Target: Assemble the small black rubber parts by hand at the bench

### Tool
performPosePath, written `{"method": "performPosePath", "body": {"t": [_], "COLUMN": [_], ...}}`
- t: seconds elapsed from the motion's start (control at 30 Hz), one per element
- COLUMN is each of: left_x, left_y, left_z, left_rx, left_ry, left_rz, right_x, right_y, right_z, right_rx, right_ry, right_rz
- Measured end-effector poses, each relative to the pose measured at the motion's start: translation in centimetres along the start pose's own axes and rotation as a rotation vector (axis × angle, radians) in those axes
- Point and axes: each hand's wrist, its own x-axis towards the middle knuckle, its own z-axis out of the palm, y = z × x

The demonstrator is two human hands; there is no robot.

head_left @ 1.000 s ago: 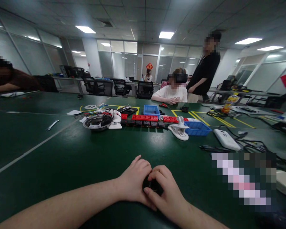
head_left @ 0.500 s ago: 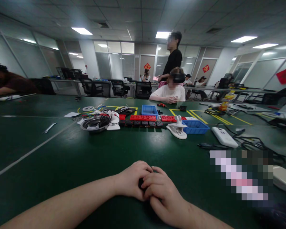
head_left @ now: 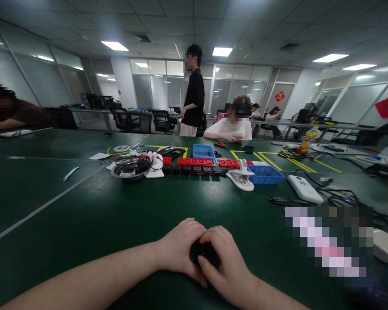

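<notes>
Low over the near part of the green table [head_left: 129,219], both my hands curl around a small dark object [head_left: 204,252]. It looks black and rounded; its kind cannot be made out, as fingers cover much of it. My left hand [head_left: 183,249] wraps its left side, thumb below. From the right, my right hand [head_left: 228,260] grips it, with the index finger arched over the top and the thumb on its near face. The fingers of the two hands meet at the far side.
Farther off stand a metal bowl [head_left: 129,174] with cables, a row of red and black blocks [head_left: 194,162], a white clip stand [head_left: 242,178] and blue bins [head_left: 265,175]. A white device [head_left: 305,189] and black cables lie to the right. A wrench [head_left: 70,173] lies left.
My right hand's fingers have lifted and spread, so more of the dark object shows between my hands. The standing person in black has moved left.
</notes>
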Motion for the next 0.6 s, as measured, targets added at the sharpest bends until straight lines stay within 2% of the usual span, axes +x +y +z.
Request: {"method": "performPosePath", "body": {"t": [0.13,0.33,0.6], "left_x": [-0.3,-0.3,0.1], "left_y": [0.9,1.5,0.3], "left_z": [0.5,0.7,0.0], "left_rx": [0.099,0.182,0.025], "left_ry": [0.05,0.017,-0.089], "left_rz": [-0.107,-0.183,0.03], "right_x": [0.0,-0.1,0.3], "right_y": [0.2,0.3,-0.4], "right_z": [0.4,0.4,-0.3], "right_rx": [-0.033,0.01,0.055], "right_ry": [-0.027,-0.052,-0.054], "right_rz": [0.051,0.037,-0.196]}}
